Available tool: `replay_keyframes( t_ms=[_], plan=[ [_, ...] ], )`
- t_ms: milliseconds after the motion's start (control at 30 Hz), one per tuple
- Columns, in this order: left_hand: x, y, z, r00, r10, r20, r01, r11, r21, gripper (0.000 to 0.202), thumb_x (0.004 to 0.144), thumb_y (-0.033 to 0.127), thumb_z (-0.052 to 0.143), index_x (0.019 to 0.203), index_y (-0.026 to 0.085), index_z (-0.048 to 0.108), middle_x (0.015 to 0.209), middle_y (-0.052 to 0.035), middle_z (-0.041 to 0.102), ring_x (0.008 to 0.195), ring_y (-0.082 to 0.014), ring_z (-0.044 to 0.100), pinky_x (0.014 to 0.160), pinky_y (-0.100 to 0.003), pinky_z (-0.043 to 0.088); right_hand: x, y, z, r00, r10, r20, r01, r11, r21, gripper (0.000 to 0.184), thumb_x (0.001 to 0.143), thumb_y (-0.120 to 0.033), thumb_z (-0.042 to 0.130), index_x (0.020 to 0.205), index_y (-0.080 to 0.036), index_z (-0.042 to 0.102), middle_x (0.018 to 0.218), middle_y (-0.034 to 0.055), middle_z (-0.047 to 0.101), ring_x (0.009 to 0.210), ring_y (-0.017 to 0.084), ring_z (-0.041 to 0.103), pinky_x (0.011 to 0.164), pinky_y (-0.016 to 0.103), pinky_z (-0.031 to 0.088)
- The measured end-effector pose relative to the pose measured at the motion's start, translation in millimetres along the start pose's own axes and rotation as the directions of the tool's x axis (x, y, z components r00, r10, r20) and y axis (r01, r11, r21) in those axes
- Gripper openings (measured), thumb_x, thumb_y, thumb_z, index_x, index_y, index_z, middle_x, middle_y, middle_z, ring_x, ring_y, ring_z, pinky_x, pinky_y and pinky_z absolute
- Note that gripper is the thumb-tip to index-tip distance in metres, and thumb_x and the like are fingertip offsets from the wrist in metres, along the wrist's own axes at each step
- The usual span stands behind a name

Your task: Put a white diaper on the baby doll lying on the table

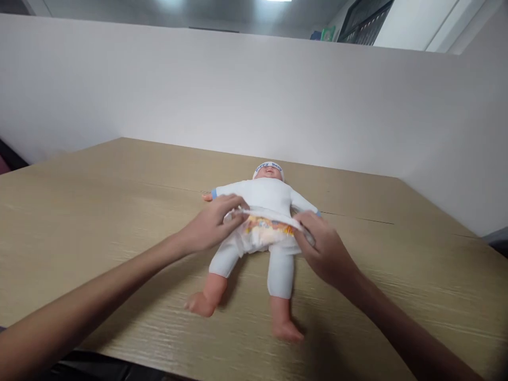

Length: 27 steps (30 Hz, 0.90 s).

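A baby doll (272, 193) in a white outfit with blue cuffs and a lettered cap lies on its back, feet towards me. Around its hips, over the white leggings, is a white diaper (264, 239) with a colourful printed front. My left hand (216, 222) pinches the diaper's waist at the left side. At the right side my right hand (323, 243) has its fingers closed on the other end of the waistband, which stands a little away from the belly. The fingertips of both hands are partly hidden by the diaper or blurred.
The doll rests on a wide wood-grain table (119, 222). A white partition (238, 95) rises behind the table's far edge and along its right side. Something dark (103, 365) lies below the near edge.
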State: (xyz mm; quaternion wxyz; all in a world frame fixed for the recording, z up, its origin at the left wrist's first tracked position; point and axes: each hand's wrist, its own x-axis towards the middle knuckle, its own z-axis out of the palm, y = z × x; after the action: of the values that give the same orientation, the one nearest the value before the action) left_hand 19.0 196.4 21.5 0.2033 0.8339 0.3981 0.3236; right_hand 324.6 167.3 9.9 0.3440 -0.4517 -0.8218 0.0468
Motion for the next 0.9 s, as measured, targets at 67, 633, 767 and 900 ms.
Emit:
replay_keyframes(
  t_ms=[67,633,767,900],
  plan=[
    [30.5,-10.3,-1.7,0.997,-0.046,-0.06,0.044,0.999,-0.032,0.031,0.11,0.05,0.05,0.108,0.023,0.065,0.111,-0.0042,0.071,0.105,-0.0266,0.063,0.093,-0.039,0.047,27.2,13.2,2.7,0.999,0.023,-0.031,-0.021,0.998,0.06,0.018,0.107,-0.028,0.049,0.101,-0.024,0.066,0.101,0.0081,0.071,0.092,0.026,0.065,0.082,0.037,0.048],
    [59.1,-67.7,26.8,0.931,-0.302,0.204,0.361,0.839,-0.406,0.043,0.106,0.064,0.056,0.108,0.022,0.066,0.094,-0.0035,0.069,0.083,-0.0218,0.065,0.074,-0.034,0.052,51.0,69.4,24.2,0.897,0.295,0.328,-0.408,0.839,0.359,0.047,0.106,-0.068,0.057,0.101,-0.023,0.071,0.092,0.0028,0.076,0.086,0.023,0.069,0.074,0.032,0.054],
    [65.8,-68.3,18.6,0.947,-0.322,0.017,0.315,0.912,-0.264,0.028,0.105,0.045,0.056,0.121,0.023,0.066,0.108,-0.0043,0.073,0.092,-0.0207,0.066,0.083,-0.035,0.052,42.1,74.3,21.1,0.925,0.369,0.093,-0.38,0.877,0.295,0.032,0.102,-0.052,0.066,0.11,-0.022,0.073,0.096,0.0065,0.079,0.084,0.023,0.072,0.075,0.034,0.056],
    [67.9,-43.0,11.3,0.983,-0.145,-0.111,0.138,0.988,-0.073,0.024,0.107,0.031,0.049,0.122,0.023,0.066,0.131,-0.0081,0.074,0.115,-0.0244,0.067,0.1,-0.041,0.052,5.5,81.3,24.6,0.947,0.315,-0.067,-0.313,0.949,0.038,0.028,0.104,-0.046,0.063,0.114,-0.022,0.072,0.094,0.0065,0.078,0.075,0.023,0.069,0.073,0.036,0.053]
  ],
)
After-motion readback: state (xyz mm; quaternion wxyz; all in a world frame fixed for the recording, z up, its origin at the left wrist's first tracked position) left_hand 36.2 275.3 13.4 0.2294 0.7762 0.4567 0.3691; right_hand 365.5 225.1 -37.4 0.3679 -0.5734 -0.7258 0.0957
